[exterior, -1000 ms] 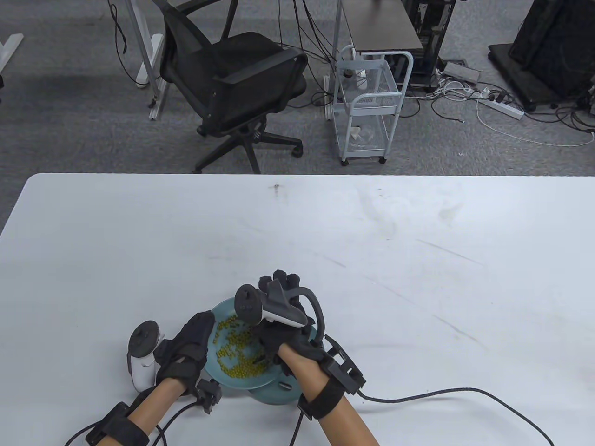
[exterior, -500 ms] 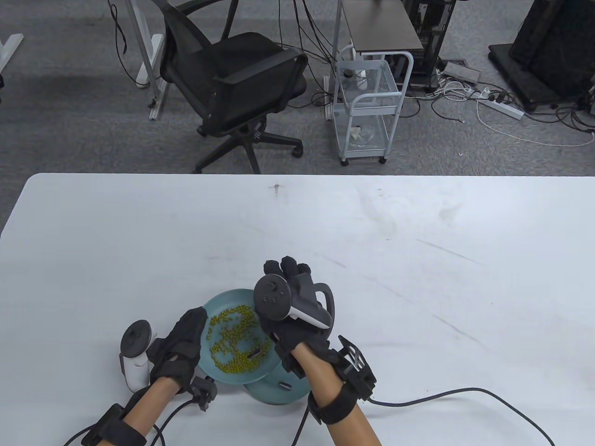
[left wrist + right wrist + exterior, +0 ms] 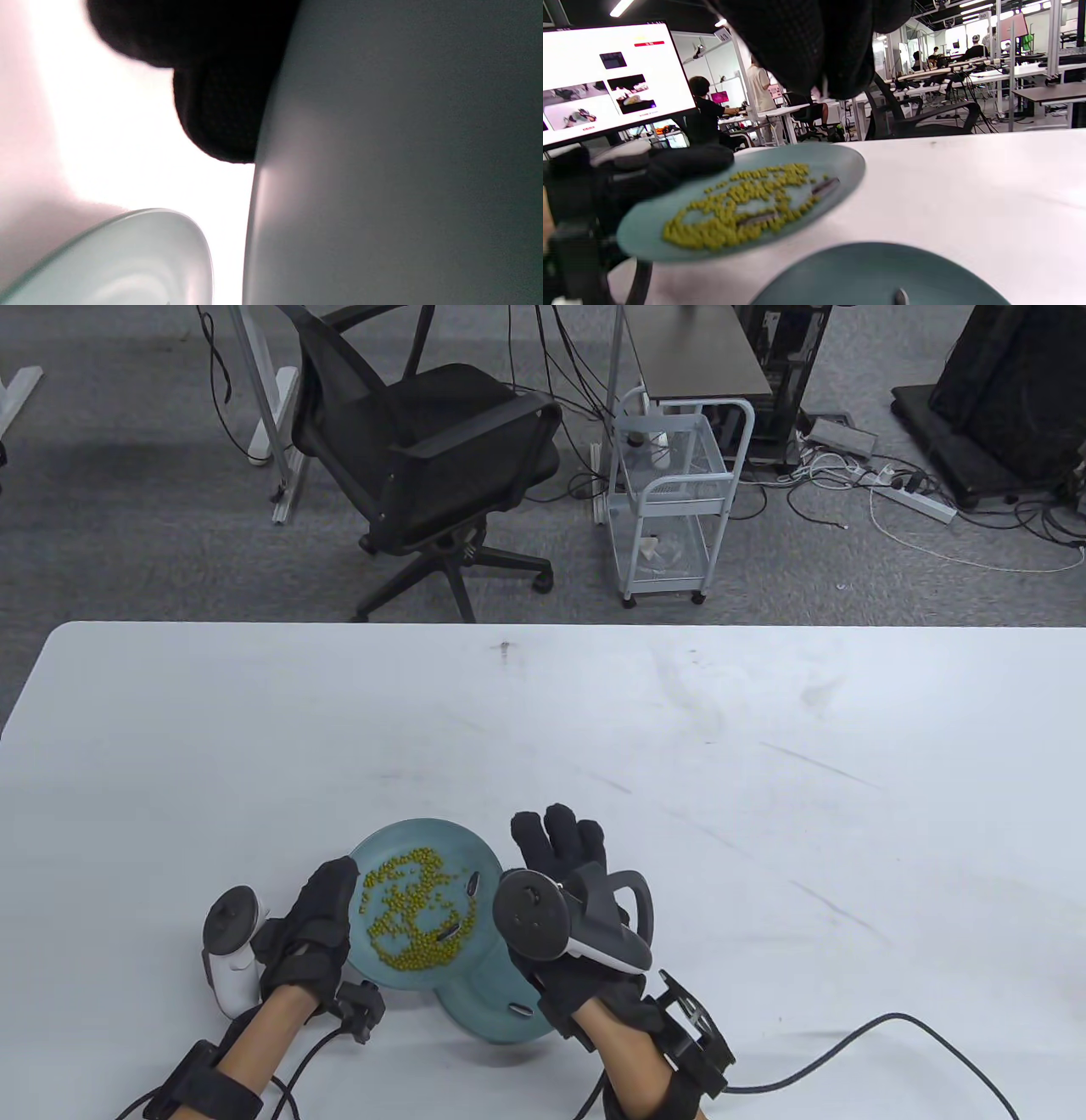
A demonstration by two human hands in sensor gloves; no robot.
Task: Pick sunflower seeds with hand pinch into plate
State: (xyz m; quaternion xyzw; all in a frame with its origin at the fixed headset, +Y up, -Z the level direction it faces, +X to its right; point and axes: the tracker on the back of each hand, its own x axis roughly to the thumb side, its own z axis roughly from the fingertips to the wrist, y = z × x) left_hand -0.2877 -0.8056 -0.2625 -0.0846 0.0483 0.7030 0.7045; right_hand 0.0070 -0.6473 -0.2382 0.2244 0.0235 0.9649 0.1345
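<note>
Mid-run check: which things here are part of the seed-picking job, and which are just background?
Job:
- upper plate with green beans and two dark seeds
- lower plate with one seed
- left hand holding the upper plate
- right hand

Lying about:
- office chair
- wire cart
- floor cables

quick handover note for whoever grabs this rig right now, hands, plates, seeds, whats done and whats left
Left hand grips the rim of the upper plate, held off the table.
Right hand open, holds nothing, beside that plate.
Upper plate carries yellow-green beans and two sunflower seeds.
Lower plate rests on the table, partly under the upper one.
Done: one seed in the lower plate.
Left: pinch out the two remaining.
</note>
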